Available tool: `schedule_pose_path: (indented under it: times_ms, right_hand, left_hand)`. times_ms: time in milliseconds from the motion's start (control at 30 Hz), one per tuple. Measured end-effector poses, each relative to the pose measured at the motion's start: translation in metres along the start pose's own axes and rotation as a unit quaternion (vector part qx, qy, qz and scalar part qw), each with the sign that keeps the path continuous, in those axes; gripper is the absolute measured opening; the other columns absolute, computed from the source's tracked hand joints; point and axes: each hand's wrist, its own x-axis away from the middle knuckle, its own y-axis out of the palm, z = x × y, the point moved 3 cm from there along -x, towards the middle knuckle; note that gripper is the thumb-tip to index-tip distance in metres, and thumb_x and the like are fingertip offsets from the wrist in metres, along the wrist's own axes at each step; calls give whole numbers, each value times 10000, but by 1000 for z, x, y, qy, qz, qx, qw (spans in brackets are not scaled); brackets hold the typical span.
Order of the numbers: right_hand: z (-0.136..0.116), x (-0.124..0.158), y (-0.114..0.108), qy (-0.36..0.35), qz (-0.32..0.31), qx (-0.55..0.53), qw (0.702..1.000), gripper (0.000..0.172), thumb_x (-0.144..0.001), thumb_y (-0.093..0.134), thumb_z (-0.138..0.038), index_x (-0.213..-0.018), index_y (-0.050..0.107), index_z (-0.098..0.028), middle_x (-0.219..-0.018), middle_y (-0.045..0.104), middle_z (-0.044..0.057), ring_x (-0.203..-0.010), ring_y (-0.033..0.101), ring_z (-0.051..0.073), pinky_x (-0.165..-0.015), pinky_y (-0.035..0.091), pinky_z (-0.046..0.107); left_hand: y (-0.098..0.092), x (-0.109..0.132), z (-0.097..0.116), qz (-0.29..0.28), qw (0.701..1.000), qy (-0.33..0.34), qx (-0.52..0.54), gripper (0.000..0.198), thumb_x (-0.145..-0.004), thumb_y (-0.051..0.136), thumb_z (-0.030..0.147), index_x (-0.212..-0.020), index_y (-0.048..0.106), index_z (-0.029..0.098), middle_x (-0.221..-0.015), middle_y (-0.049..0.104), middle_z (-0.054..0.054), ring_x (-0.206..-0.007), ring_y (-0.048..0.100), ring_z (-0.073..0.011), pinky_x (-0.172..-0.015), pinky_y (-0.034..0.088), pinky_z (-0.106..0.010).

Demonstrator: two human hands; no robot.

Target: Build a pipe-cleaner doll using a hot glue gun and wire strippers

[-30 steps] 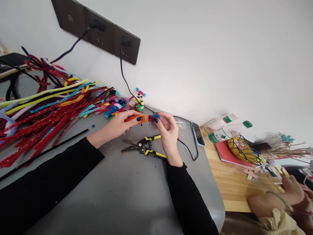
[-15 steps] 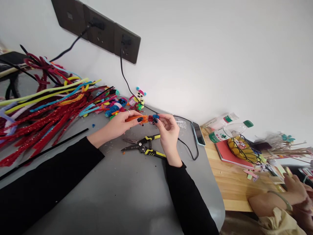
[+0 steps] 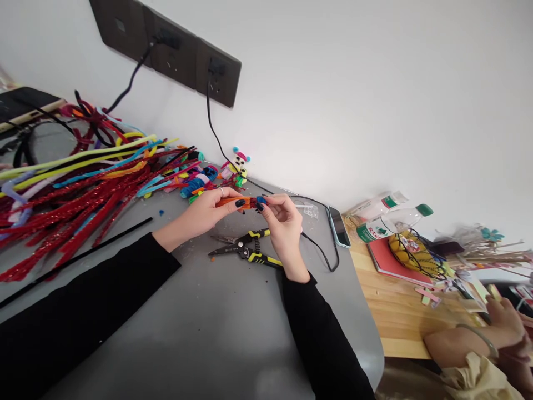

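In the middle of the frame, the left hand [image 3: 208, 212] pinched an orange fuzzy piece [image 3: 247, 202], and the right hand [image 3: 284, 223] pinched a blue-and-red fuzzy piece [image 3: 261, 200] against it. Pliers [image 3: 242, 249] lay below.

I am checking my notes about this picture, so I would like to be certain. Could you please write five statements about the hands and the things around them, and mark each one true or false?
1. The left hand holds an orange, elongated fuzzy piece. True.
2. The metal cutters with yellow-and-black handles have their blades closed. False: the cutters lie on the smooth grey table with their blades apart.
3. The right hand pinches a short, dark-red and blue fuzzy piece. True.
4. The clear plastic bottle has a red cap. False: the bottle has a green cap.
5. A thin black cable hangs from the long, dark socket panel. True.
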Motion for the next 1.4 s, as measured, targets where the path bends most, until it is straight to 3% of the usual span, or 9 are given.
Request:
schedule_pose_path:
  times_ms: [400,733,900,1167,1400]
  right_hand:
    - [3,0,1,14,-8,33,999,171,-847,797,-334,-932,691,-232,-934,721,30,-923,725,177,-876,640,347]
    - [-2,-2,-1,57,-61,18,996,299,-843,808,-329,-1119,711,-265,-1148,767,47,-1020,738,176,-912,641,328]
    - [-3,-2,-5,65,-68,35,995,285,-847,809,-379,-1093,740,-255,-1073,789,45,-953,755,181,-862,653,324]
    - [4,-3,-9,70,-60,27,995,223,-819,830,-367,-994,777,-240,-1024,781,45,-968,770,196,-916,661,360]
    - [5,-3,-10,73,-43,47,995,189,-805,829,-341,-953,799,-227,-918,771,31,-800,753,168,-809,670,332]
  left_hand:
    - [1,-1,-4,9,1000,2,-15,351,-895,630,473,-1042,698,161,-835,693,-45,-681,602,-171,-571,442,-252]
    - [-1,-1,-3,17,1000,-2,-16,360,-885,629,466,-1056,716,162,-849,702,-45,-673,588,-164,-574,427,-251]
    - [-1,-1,-2,14,1000,-15,-14,355,-878,637,464,-1042,709,158,-814,684,-34,-665,582,-161,-560,429,-248]
    - [-1,1,-1,14,999,-25,-13,368,-853,690,515,-1013,718,185,-754,664,-26,-706,631,-204,-594,480,-280]
    - [0,1,-2,15,1000,-24,-13,347,-847,698,510,-984,717,192,-708,652,-21,-710,638,-208,-573,472,-270]
